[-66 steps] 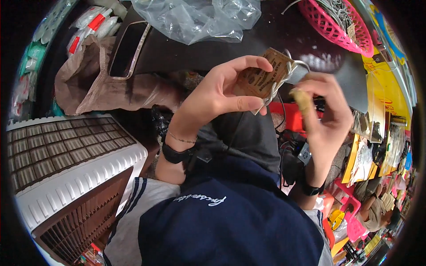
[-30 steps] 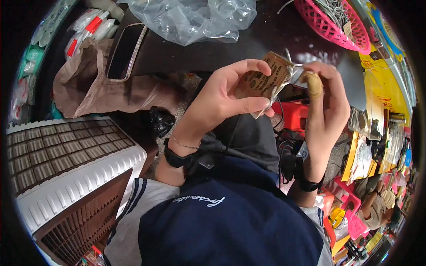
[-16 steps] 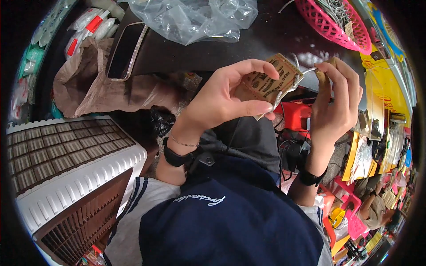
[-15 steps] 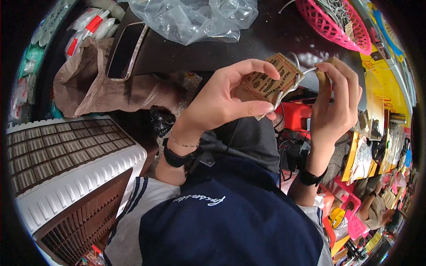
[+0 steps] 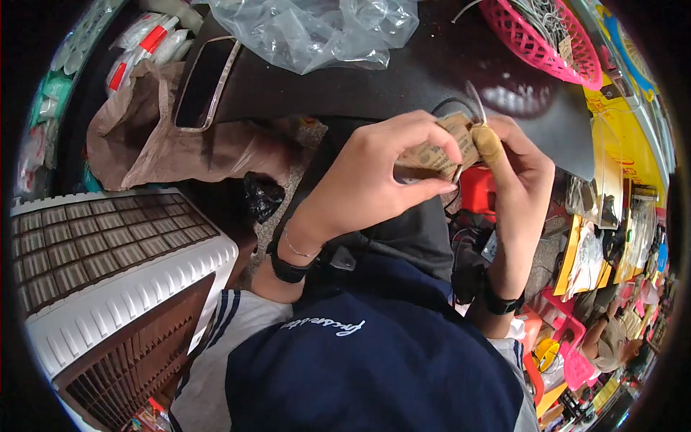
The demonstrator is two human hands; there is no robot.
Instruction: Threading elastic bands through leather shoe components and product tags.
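Note:
In my left hand (image 5: 374,169), thumb and fingers curl round a brown cardboard tag (image 5: 458,131) with dark print on it; whether it is one tag or a small stack I cannot tell. A pale cord (image 5: 475,99) rises from the tag's upper right corner, blurred at its end. My right hand (image 5: 529,180) is closed at that same corner, its thumb and fingers pinching the cord where it meets the tag. A tan covering (image 5: 487,142) wraps the tip of the right thumb. A darker loop of cord (image 5: 450,102) shows behind the tag.
Clear plastic bags (image 5: 317,32) lie on the dark table (image 5: 302,93). A phone (image 5: 205,85) rests near its left edge, beside a brown cloth (image 5: 194,155). At the far right, a pink basket (image 5: 536,39) holds grey cords. A white slatted appliance (image 5: 137,281) stands at my left.
My right hand has moved left and in against the tag, its thumb now pinching the cord there. The tag has tilted, and the cord's loose end now points up.

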